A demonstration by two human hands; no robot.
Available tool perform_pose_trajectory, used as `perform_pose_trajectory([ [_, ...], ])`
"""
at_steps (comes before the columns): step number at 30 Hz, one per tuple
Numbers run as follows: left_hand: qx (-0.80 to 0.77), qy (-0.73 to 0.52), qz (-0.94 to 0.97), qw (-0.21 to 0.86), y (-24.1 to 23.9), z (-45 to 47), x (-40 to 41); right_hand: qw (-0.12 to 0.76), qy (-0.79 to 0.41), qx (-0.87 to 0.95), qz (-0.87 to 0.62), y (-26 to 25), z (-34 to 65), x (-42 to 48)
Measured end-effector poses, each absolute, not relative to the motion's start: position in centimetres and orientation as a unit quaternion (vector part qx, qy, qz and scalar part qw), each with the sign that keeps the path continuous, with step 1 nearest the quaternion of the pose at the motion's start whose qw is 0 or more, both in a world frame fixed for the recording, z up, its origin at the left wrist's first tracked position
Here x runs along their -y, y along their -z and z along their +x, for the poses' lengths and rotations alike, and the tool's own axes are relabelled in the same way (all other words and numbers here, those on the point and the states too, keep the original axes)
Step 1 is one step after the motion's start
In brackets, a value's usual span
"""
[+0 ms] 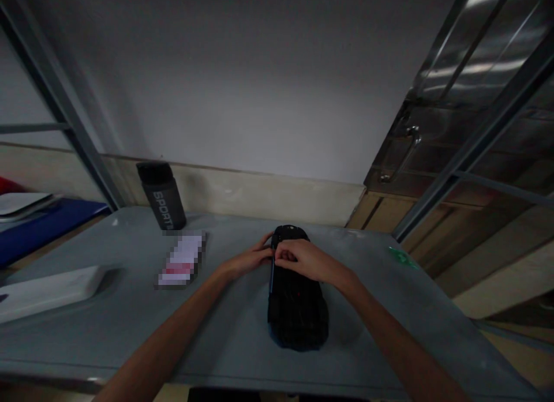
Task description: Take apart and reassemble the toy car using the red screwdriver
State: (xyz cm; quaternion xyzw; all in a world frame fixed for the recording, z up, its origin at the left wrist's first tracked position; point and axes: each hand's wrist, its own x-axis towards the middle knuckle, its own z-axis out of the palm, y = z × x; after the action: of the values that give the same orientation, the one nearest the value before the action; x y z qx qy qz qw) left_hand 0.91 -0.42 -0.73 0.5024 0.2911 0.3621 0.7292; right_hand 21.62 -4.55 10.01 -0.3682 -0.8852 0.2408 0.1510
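A dark toy car (298,315) lies on the grey tabletop, its black underside facing up, with wheels showing at the near end and a hint of blue along the edge. My left hand (251,258) holds the car's left side near the far end, its fingertips partly hidden at the edge. Over the middle of the underside, my right hand (305,259) is closed, with thumb and fingers pinched together. Whatever sits between those fingertips, if anything, is too small and dark to make out.
A dark bottle (162,197) stands by the wall, with a blurred-out phone-like object (182,259) before it. A long white case (52,291) lies left, a green scrap (402,256) right. Metal posts (476,136) frame the table (225,344).
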Motion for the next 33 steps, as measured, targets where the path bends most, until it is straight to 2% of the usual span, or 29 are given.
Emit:
perform_pose_trajectory([
  [7,-0.303,-0.355,0.502,0.728,0.2,1.0,0.7,0.151,-0.199,0.898,-0.361,-10.2,21.2,4.7],
  [19,-0.296,-0.364,0.503,0.726,1.1,1.0,0.1,0.167,-0.225,0.880,-0.384,-9.9,21.5,4.7],
  [33,-0.300,-0.361,0.506,0.724,0.2,1.0,0.7,0.163,-0.185,0.883,-0.399,-9.7,21.0,4.9],
])
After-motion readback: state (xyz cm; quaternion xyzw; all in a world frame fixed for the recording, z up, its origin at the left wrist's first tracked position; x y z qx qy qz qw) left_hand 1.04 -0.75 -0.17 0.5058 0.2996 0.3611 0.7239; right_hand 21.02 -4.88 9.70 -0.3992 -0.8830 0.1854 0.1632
